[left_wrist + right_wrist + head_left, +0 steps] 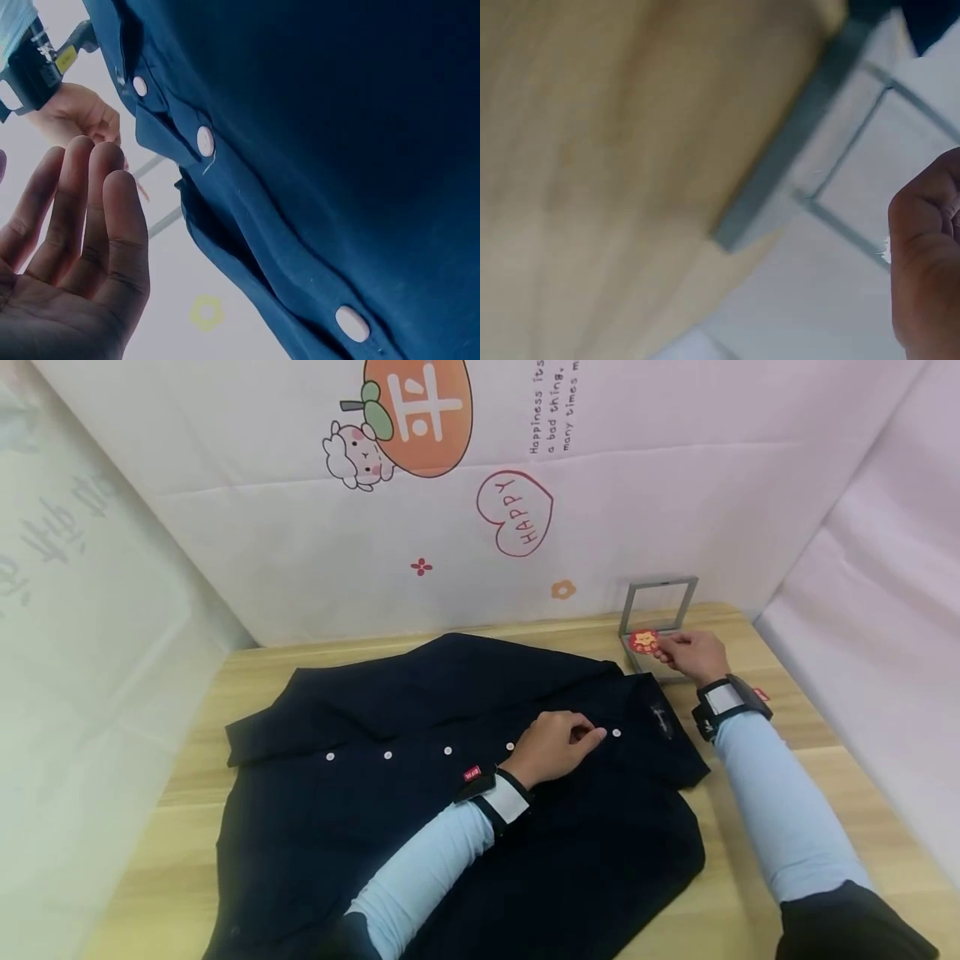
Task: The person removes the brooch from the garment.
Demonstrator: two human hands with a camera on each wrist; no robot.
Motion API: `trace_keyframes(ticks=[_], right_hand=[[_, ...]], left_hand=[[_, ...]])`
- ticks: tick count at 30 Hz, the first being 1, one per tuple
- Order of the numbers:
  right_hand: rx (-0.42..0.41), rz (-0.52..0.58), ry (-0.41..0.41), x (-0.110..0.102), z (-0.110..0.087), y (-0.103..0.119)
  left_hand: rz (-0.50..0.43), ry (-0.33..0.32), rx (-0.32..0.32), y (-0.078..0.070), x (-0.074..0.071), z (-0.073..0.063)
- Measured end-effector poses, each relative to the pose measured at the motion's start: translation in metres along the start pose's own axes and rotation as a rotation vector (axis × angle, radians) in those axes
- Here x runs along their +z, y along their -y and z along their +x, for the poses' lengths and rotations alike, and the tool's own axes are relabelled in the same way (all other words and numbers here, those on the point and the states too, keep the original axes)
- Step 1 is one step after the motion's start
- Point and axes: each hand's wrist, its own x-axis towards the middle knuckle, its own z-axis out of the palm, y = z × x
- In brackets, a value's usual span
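Note:
A dark navy button shirt (322,835) lies spread on the table, its white buttons (387,756) in a row across it. My left hand (551,745) is over the shirt near the buttons at the right; in the left wrist view its fingers (124,225) are extended and loose, holding nothing. Beyond the shirt's right end, my right hand (697,656) pinches a round red piece with a yellow figure (642,642), flat like a sticker or patch. It is held over a grey box (795,142) whose clear-windowed lid (663,582) stands raised. The box's inside is partly hidden by the hand.
The wooden table (817,727) shows around the shirt and box. A white printed cloth (300,560) hangs right behind the table, with more white cloth at both sides. The shirt's sleeve (660,727) reaches close to the box's front.

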Motion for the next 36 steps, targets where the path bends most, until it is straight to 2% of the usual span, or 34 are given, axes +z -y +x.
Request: trace_keyframes(ticks=[5, 8, 11, 17, 24, 30, 36], right_hand=[[-0.024, -0.226, -0.037, -0.003, 0.008, -0.019], [-0.030, -0.291, -0.027, -0.006, 0.012, -0.028], [0.008, -0.286, -0.019, -0.008, 0.015, -0.031], [0.143, -0.194, 0.035, -0.010, 0.017, -0.026], [0.230, -0.171, 0.094, -0.013, 0.019, -0.027], [0.235, -0.221, 0.125, -0.014, 0.018, -0.023], [0.205, -0.255, 0.103, -0.013, 0.015, -0.020]], left_hand=[[0.029, 0.019, -0.001, -0.001, 0.003, -0.007], [0.038, 0.026, 0.000, -0.002, 0.002, -0.011], [0.046, 0.030, -0.003, -0.003, 0.000, -0.014], [0.053, 0.027, 0.001, -0.003, -0.005, -0.018], [0.087, 0.031, 0.034, -0.001, -0.006, -0.020], [0.132, 0.065, 0.048, 0.000, -0.005, -0.021], [0.153, 0.094, 0.060, -0.001, -0.006, -0.020]])
